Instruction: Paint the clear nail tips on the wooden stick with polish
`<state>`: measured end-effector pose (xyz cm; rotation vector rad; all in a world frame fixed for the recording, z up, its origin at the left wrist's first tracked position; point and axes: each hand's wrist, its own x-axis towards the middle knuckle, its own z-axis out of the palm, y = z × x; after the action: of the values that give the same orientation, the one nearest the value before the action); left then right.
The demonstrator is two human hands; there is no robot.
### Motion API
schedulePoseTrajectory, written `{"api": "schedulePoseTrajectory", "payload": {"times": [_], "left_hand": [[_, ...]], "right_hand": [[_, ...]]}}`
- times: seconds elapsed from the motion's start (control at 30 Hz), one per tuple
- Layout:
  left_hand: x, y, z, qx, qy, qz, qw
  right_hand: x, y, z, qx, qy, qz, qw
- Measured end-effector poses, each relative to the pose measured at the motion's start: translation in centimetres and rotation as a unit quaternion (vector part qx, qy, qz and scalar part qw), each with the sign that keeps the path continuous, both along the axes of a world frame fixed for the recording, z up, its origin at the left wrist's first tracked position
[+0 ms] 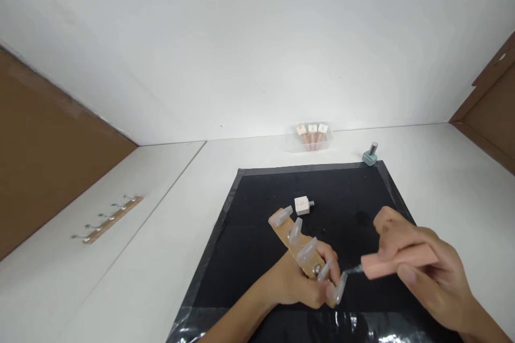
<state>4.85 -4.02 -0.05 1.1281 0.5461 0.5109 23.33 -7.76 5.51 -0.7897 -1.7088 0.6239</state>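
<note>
Right hand (442,278) pinched pink handle (384,262); dark brush (354,269) seemed to touch clear nail tip (340,288). Left hand (298,280) gripped tan strip (286,236) above black mat (257,198), between side edges. Unsteady pinch could slip brush onto left hand.

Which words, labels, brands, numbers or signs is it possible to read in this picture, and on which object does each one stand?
No text can be read with certainty.
White block on the black mat: faint marks, too blurred to read.
Three white tops in the clear box: marks too small to read.
Pink tube in the right hand: no writing visible.
</note>
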Motion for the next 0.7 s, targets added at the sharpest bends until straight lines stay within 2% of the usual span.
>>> {"api": "schedulePoseTrajectory", "payload": {"times": [0.1,0.17,0.33,0.4,0.57,0.63,0.7], "left_hand": [[0.0,0.0,0.2,0.02,0.012,0.002,1.0],[0.1,0.1,0.2,0.018,0.024,0.007,1.0],[0.4,0.0,0.4,-0.002,0.045,0.049,0.998],[0.6,0.1,0.6,-0.011,0.041,0.078,0.996],[0.8,-0.2,1.2,-0.02,0.051,0.131,0.99],[0.9,-0.6,1.4,-0.026,0.048,0.141,0.988],[1.2,-1.4,1.6,-0.034,0.041,0.138,0.989]], "right_hand": [[-0.1,0.0,0.2,-0.014,0.009,0.047,0.999],[0.1,0.3,-0.1,-0.019,-0.007,0.038,0.999],[1.1,1.1,-1.6,-0.053,-0.002,-0.133,0.99],[1.5,1.3,-2.0,-0.099,-0.01,-0.156,0.983],[1.2,-0.1,-2.3,-0.236,-0.069,-0.074,0.966],[0.6,-1.3,-2.5,-0.25,-0.045,-0.047,0.966],[0.0,-2.6,-2.9,-0.241,0.026,-0.042,0.969]]}}
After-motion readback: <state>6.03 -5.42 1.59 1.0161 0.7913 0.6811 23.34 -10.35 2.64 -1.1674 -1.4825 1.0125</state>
